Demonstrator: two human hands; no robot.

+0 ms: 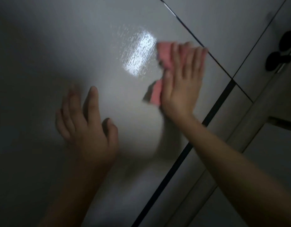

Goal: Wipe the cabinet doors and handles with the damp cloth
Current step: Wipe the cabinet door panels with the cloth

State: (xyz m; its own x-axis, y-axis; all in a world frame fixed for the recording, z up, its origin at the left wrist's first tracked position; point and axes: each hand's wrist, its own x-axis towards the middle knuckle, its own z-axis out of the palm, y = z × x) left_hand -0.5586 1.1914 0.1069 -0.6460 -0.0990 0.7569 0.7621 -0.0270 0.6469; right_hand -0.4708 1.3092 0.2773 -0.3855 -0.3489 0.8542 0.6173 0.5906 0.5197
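A glossy grey cabinet door (63, 51) fills most of the view. My right hand (182, 82) lies flat with straight fingers and presses a pink cloth (164, 56) against the door's upper right part. The cloth pokes out above and to the left of the palm. A wet streaked patch (138, 53) shines just left of the cloth. My left hand (85, 122) rests flat on the door lower left, fingers spread, holding nothing.
Dark gaps (190, 163) separate this door from neighbouring panels on the right. Two dark round knobs (278, 59) sit on the panel at the far right. A lighter frame edge runs diagonally at lower right.
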